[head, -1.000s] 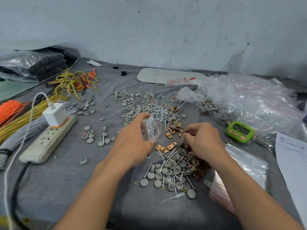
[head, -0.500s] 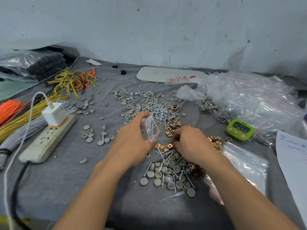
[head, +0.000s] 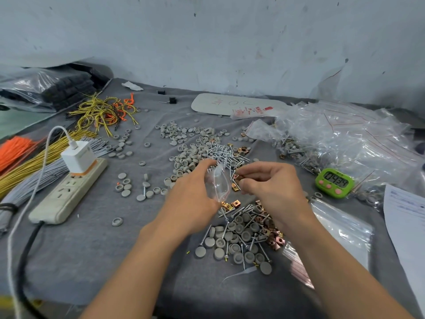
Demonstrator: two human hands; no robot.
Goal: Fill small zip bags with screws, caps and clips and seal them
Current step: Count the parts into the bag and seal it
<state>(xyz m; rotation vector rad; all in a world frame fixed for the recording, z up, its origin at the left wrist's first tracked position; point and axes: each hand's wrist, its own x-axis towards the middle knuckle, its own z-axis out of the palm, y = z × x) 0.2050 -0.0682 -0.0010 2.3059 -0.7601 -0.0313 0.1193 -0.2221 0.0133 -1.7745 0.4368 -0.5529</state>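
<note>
My left hand (head: 192,194) holds a small clear zip bag (head: 218,184) upright, its mouth facing right. My right hand (head: 269,183) is raised just right of the bag, fingers curled and pinching small parts at the bag's mouth; what they are is hard to tell. Below the hands lies a heap of grey caps (head: 232,240), screws and copper clips (head: 273,238). More silver screws (head: 226,153) and grey caps (head: 186,157) lie beyond the hands on the grey cloth.
A power strip (head: 69,192) with a white charger (head: 78,156) lies at left beside wire bundles (head: 27,162). A green timer (head: 334,183), a pile of filled bags (head: 345,139), a stack of empty zip bags (head: 340,233) and a paper sheet (head: 407,217) sit at right.
My right hand left the heap on the cloth and rose up to the bag's mouth with parts pinched in its fingers. My left hand kept the bag almost still.
</note>
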